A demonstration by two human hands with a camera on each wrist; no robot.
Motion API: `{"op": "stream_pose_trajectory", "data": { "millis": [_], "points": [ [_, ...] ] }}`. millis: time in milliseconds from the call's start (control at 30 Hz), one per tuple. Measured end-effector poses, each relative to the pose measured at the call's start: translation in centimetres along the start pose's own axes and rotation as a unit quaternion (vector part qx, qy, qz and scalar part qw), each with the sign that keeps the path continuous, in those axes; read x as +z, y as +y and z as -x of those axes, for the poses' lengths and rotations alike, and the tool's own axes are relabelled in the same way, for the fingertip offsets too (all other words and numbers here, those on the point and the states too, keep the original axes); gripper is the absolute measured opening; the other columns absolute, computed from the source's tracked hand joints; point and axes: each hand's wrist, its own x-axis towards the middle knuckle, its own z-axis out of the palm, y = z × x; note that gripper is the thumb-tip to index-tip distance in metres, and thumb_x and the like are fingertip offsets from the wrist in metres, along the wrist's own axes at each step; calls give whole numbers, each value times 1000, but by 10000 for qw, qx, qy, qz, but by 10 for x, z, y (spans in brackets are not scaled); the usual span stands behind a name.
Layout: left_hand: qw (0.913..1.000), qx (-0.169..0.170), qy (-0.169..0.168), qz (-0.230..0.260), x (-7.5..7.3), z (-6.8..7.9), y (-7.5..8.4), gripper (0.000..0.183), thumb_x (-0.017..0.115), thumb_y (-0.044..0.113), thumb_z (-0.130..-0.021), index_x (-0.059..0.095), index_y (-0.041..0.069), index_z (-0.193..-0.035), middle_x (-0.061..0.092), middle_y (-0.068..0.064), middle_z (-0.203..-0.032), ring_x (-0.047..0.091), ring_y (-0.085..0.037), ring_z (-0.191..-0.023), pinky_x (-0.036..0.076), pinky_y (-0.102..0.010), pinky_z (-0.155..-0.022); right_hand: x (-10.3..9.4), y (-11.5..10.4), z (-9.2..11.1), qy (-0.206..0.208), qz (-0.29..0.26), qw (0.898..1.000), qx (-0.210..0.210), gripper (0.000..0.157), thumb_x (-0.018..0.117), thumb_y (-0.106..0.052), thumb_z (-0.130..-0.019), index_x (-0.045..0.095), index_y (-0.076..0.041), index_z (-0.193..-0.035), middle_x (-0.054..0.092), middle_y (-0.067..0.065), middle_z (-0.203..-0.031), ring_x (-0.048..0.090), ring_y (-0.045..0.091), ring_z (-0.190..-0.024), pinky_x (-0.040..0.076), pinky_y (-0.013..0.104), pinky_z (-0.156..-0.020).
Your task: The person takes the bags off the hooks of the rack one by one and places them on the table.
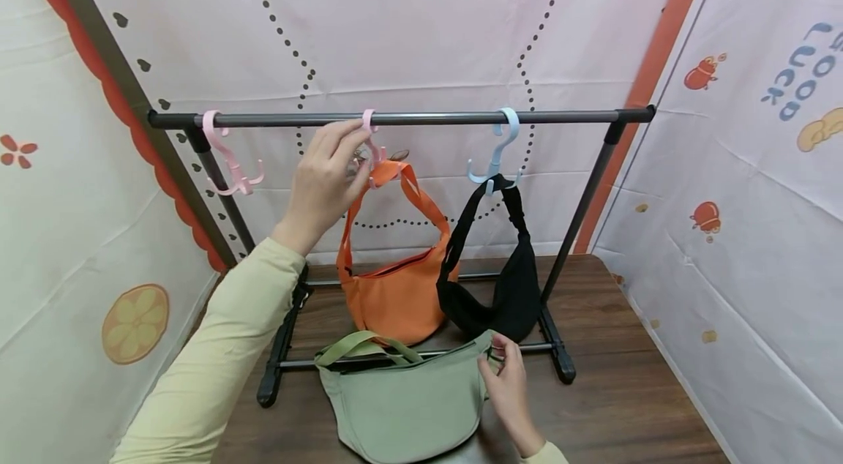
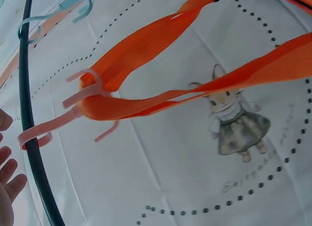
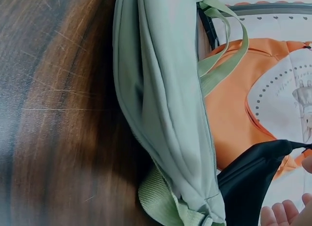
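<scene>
My left hand (image 1: 323, 182) is raised by the middle pink hook (image 1: 375, 149) on the rail. Its fingers (image 2: 14, 184) are loosely bent, with nothing between them in the left wrist view. From that hook hangs an orange bag (image 1: 395, 303), its strap (image 2: 146, 45) looped over the prongs. Low in front, a green bag (image 1: 408, 402) stands on the table with its strap slack on top. My right hand (image 1: 508, 387) is beside the green bag's right end, thumb and fingers apart; whether they touch it I cannot tell.
A black bag (image 1: 503, 296) hangs from a blue hook (image 1: 503, 146) to the right. Another pink hook (image 1: 230, 156) hangs bare at the left of the black rack (image 1: 566, 117). Printed cloth walls (image 1: 737, 156) close in the wooden table (image 1: 619, 347).
</scene>
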Motion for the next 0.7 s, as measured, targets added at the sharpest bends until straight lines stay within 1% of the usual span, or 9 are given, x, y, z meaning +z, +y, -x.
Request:
{"op": "stream_pose_trajectory", "data": {
  "millis": [67,133,200,367,467,533,600,700],
  "points": [
    [9998,130,-39,-174,2,-10,-1,28,58,2,-83,60,-4,-111,57,-17,-116,51,-30,-109,45,-37,-93,2,-2,0,-23,-61,10000,-67,40,66,4,-75,55,2,-113,55,13,-101,53,28,-90,50,37,-75],
    [9994,177,-70,-295,3,-18,-3,25,57,0,-84,61,-4,-108,59,-17,-114,52,-30,-107,47,-37,-91,3,-4,0,-79,-162,9997,-142,39,66,4,-75,55,0,-112,56,12,-101,54,27,-91,50,36,-75],
    [9993,163,-112,-308,4,-24,-4,24,56,0,-84,62,-5,-106,59,-17,-112,53,-30,-106,47,-37,-90,5,-6,0,-124,-238,9994,-225,39,65,6,-74,55,-2,-111,56,10,-100,54,28,-91,50,35,-74],
    [9995,-85,-259,-183,2,-27,-9,23,57,3,-84,63,-6,-105,61,-16,-109,55,-29,-103,48,-38,-87,13,-10,1,-224,-257,9976,-596,38,66,7,-74,57,-7,-109,56,6,-98,52,25,-89,47,29,-70],
    [9991,-197,-351,-129,1,-27,-12,24,59,4,-83,63,-5,-105,62,-15,-109,56,-28,-103,49,-38,-86,18,-16,0,-297,-214,9966,-743,38,66,7,-75,57,-7,-109,56,4,-97,53,24,-89,47,28,-69],
    [9988,-205,-432,-139,1,-27,-13,24,59,4,-83,63,-5,-105,62,-15,-109,55,-28,-104,49,-38,-87,21,-24,-1,-332,-270,9954,-860,37,66,7,-76,57,-5,-109,57,6,-98,53,26,-89,48,31,-70],
    [9984,-172,-499,-181,1,-27,-13,25,59,4,-83,63,-5,-106,62,-15,-110,55,-28,-105,49,-38,-88,23,-38,-3,-382,-311,9937,-1007,36,65,9,-76,57,-2,-109,57,9,-97,54,28,-89,49,34,-70],
    [9981,-111,-557,-241,1,-28,-13,26,58,4,-83,63,-4,-107,63,-15,-110,55,-28,-105,48,-37,-89,26,-62,-8,-441,-408,9887,-1374,35,64,12,-75,56,2,-107,56,13,-96,54,30,-86,49,37,-69]
  ]
}}
